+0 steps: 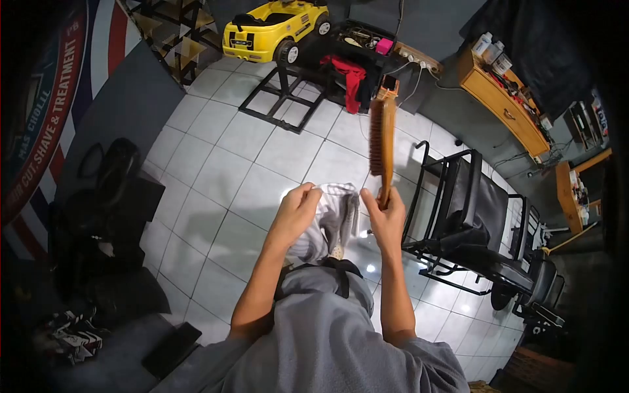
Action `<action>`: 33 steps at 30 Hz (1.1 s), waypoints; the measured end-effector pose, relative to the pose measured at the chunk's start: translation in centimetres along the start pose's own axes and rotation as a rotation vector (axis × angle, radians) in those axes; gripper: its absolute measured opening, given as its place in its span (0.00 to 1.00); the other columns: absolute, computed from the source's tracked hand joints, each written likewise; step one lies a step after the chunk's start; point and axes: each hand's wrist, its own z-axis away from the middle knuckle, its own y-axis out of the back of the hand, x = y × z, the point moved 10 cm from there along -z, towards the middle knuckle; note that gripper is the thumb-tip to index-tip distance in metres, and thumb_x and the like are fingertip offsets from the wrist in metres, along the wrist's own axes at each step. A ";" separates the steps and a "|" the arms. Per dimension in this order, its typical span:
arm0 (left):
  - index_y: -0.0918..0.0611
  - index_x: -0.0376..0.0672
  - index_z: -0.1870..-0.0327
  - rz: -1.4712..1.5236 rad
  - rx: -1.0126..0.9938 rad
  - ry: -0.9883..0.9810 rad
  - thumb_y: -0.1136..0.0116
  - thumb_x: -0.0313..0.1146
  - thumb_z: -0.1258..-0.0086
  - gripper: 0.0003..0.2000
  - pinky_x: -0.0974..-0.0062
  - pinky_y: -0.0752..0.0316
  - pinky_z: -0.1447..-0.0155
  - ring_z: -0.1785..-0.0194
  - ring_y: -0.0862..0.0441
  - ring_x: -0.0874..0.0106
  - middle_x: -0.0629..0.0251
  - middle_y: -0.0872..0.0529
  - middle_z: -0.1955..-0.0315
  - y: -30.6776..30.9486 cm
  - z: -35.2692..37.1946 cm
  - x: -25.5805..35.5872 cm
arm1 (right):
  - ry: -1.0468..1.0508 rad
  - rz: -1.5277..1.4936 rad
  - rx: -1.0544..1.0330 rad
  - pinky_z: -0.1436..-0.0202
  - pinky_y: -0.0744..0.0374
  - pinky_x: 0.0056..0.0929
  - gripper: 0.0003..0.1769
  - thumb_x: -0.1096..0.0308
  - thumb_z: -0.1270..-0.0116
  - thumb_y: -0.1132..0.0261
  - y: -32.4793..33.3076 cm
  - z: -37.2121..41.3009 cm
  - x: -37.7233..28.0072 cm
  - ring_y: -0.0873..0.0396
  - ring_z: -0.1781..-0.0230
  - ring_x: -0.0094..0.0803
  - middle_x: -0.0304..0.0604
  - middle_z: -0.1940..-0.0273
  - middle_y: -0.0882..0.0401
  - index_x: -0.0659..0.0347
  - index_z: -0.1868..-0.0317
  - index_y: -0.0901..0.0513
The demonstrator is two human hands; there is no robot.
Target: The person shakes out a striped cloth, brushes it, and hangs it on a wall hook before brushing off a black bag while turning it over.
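Note:
My left hand (296, 215) is closed on the edge of a white and grey striped cloth (337, 213), which hangs in loose folds in front of my body. In my right hand (386, 221) is a wooden brush (388, 144), gripped by its narrow handle. The brush stands nearly upright, its dark bristles facing left toward the cloth side. My right thumb sits close to the right edge of the cloth. Both hands are at about the same height, a short distance apart.
A black barber chair (478, 216) stands on the right. Wooden drawers (501, 108) with bottles on top line the right wall. Ahead are a yellow toy car (275, 33) and a black metal frame (283, 105) on white floor tiles (216, 157). Dark seating (111, 229) is at left.

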 end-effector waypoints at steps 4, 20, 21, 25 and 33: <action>0.27 0.36 0.73 0.070 -0.018 0.023 0.52 0.38 0.27 0.15 0.77 0.42 0.73 0.76 0.40 0.83 0.75 0.35 0.83 -0.8 -0.1 -0.2 | -0.172 -0.743 -0.137 0.82 0.42 0.21 0.21 0.54 0.25 0.49 -1.6 3.3 -0.8 0.41 0.85 0.18 0.31 0.84 0.38 0.60 0.74 0.33; 0.25 0.39 0.68 0.428 0.071 -0.259 0.53 0.33 0.24 0.10 0.89 0.44 0.64 0.69 0.41 0.88 0.80 0.33 0.74 4.6 5.5 10.1 | -0.374 0.820 -0.948 0.54 0.26 0.47 0.36 0.41 0.29 0.56 -10.0 16.0 36.8 0.21 0.58 0.59 0.66 0.64 0.21 0.70 0.65 0.18; 0.25 0.40 0.68 0.448 0.086 -0.276 0.53 0.33 0.24 0.10 0.89 0.43 0.64 0.69 0.41 0.88 0.80 0.33 0.74 5.1 5.6 10.4 | -0.349 0.735 -0.882 0.56 0.26 0.47 0.35 0.41 0.29 0.56 -10.3 15.0 36.3 0.21 0.60 0.58 0.65 0.66 0.21 0.70 0.65 0.19; 0.25 0.40 0.66 0.428 0.203 -0.192 0.54 0.34 0.24 0.10 0.89 0.43 0.65 0.69 0.41 0.88 0.80 0.32 0.74 5.3 5.0 7.2 | -0.156 0.257 -0.419 0.76 0.30 0.37 0.28 0.48 0.25 0.53 -9.0 10.2 25.8 0.31 0.82 0.34 0.48 0.84 0.33 0.67 0.72 0.27; 0.26 0.39 0.65 0.334 0.151 -0.333 0.58 0.34 0.22 0.11 0.88 0.42 0.67 0.69 0.40 0.88 0.79 0.31 0.73 2.4 4.5 8.1 | 0.073 -0.558 -0.619 0.81 0.41 0.20 0.24 0.45 0.24 0.58 -8.1 8.7 -3.8 0.41 0.84 0.17 0.31 0.80 0.37 0.59 0.64 0.33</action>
